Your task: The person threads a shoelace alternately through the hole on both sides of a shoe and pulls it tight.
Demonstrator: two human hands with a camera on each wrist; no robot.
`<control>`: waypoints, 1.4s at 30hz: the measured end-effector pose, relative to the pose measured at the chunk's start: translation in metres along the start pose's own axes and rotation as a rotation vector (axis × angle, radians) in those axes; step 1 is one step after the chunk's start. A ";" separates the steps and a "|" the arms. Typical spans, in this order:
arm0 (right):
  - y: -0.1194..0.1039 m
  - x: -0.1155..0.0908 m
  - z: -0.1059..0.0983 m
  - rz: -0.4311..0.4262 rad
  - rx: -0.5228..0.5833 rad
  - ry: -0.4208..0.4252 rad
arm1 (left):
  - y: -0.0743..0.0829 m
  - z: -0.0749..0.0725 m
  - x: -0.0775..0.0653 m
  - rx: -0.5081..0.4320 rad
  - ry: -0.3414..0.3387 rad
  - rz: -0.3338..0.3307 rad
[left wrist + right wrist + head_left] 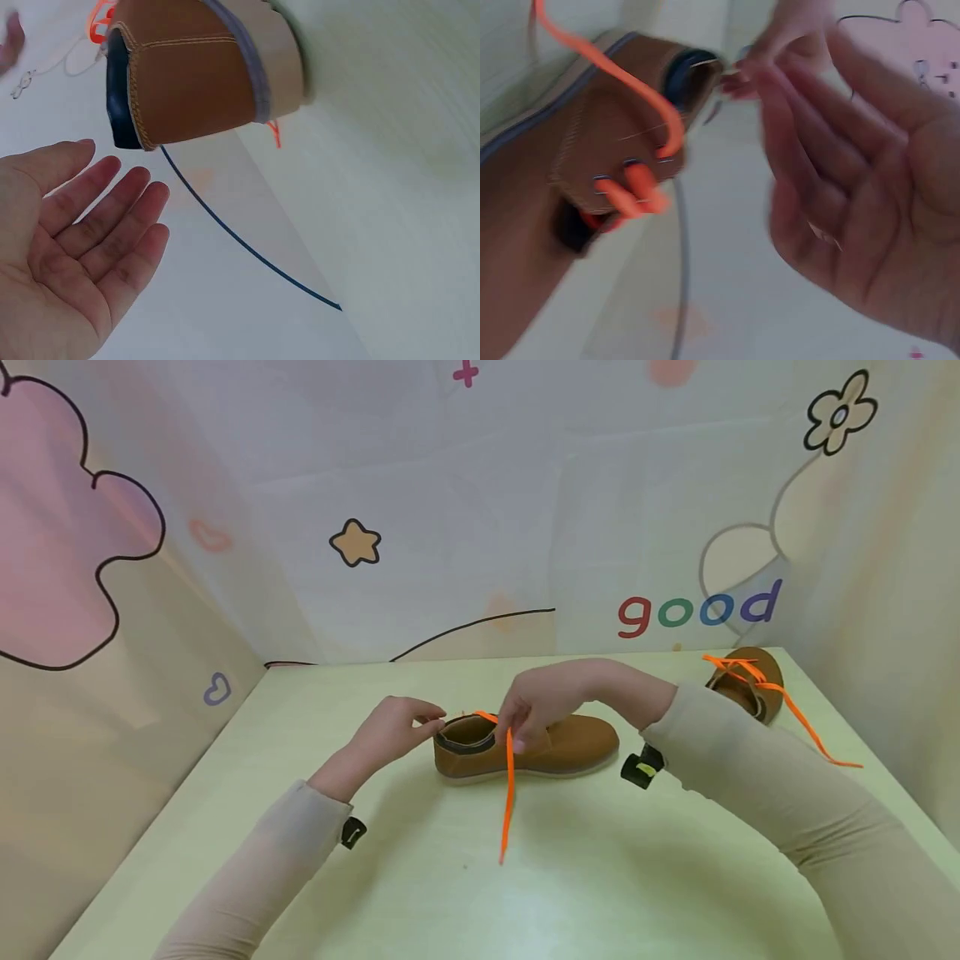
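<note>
A brown shoe (581, 743) with a dark collar lies sole-down on the table, toe to the right. Its orange lace (507, 814) runs through the eyelets, and one end hangs over the near side onto the table. By the heel is my left hand (393, 731); the left wrist view shows its fingers (135, 251) loosely spread, holding nothing, with a gap to the shoe. My right hand (543, 697) hovers over the laced part. Slightly blurred in the right wrist view, its fingers (810, 157) are relaxed, with no lace between them.
A second brown shoe (765, 672) with an orange lace stands at the table's back right corner, one lace end trailing toward the right edge. Behind the pale green table (465, 893) hangs a printed curtain (480, 510); more curtain borders both sides.
</note>
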State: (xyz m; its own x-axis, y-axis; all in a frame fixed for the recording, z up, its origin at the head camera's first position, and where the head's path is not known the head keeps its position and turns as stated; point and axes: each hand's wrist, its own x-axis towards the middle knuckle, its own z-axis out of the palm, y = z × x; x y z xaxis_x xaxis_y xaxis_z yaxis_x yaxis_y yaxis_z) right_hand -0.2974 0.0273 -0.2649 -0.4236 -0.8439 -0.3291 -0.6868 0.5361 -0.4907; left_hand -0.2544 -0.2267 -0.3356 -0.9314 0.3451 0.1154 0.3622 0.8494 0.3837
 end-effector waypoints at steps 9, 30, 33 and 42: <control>0.049 0.081 0.038 0.271 -0.001 0.228 | -0.003 0.014 0.010 -0.025 -0.056 -0.030; 0.034 0.006 -0.045 0.243 0.825 0.807 | 0.003 0.005 0.017 0.026 -0.134 -0.009; 0.031 -0.003 -0.046 0.220 0.806 0.841 | 0.007 0.000 0.024 0.076 -0.182 -0.016; 0.017 -0.024 -0.023 0.098 0.707 0.672 | 0.038 0.000 0.072 0.201 -0.317 0.114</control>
State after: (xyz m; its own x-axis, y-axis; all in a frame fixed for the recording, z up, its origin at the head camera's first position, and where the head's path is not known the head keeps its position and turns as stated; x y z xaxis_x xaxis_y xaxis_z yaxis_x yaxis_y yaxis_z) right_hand -0.3125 0.0565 -0.2472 -0.8585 -0.5122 0.0255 -0.2107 0.3070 -0.9281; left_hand -0.3076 -0.1699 -0.3124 -0.8392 0.5215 -0.1543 0.4917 0.8488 0.1944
